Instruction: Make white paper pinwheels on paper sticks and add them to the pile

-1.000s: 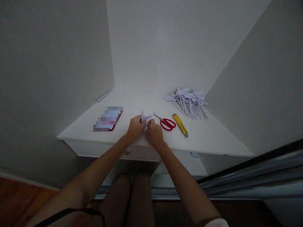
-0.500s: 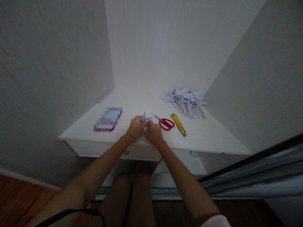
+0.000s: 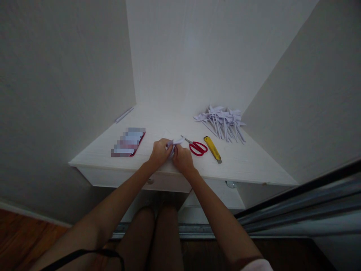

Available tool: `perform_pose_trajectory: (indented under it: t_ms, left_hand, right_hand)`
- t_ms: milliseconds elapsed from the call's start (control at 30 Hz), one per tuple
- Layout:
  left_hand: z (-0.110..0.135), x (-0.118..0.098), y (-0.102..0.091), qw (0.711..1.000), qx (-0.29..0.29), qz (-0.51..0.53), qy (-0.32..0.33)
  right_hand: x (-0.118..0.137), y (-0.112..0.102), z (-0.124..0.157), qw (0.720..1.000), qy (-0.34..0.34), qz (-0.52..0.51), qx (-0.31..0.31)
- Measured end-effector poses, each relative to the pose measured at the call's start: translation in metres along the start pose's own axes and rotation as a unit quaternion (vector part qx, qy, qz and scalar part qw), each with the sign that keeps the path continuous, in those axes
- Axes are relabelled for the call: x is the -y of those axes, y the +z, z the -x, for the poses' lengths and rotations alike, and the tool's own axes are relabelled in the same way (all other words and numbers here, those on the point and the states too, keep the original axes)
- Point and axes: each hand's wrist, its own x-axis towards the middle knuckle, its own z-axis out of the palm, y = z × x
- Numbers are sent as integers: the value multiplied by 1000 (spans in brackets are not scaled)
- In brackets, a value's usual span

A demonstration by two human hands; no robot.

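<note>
A small piece of pale folded paper lies low over the white desk near its front edge. My left hand and my right hand meet at it, both with fingers pinched closed on the paper. Most of the paper is hidden behind my fingers; only a flat tip pokes out toward the right.
Red-handled scissors and a yellow utility knife lie just right of my hands. A pile of folded white paper pieces sits at the back right. A red-edged phone lies to the left. Walls close in on three sides.
The paper's upright point has been pressed down and now lies flatter between my fingers. Both hands stayed at the same spot on the desk.
</note>
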Motion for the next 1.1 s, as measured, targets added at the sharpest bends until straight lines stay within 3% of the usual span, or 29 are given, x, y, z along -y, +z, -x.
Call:
perform_pose_trajectory:
  t_ms: [367, 733, 1100]
  left_hand:
    - [-1, 2, 3, 999, -10, 25, 20]
    - [-1, 3, -1, 999, -16, 41, 16]
    - [-2, 2, -1, 999, -3, 37, 28]
  right_hand:
    - [-11, 5, -8, 998, -9, -64, 8]
    - [1, -1, -2, 1000, -2, 1, 29]
    - [-14, 3, -12, 995, -10, -90, 35]
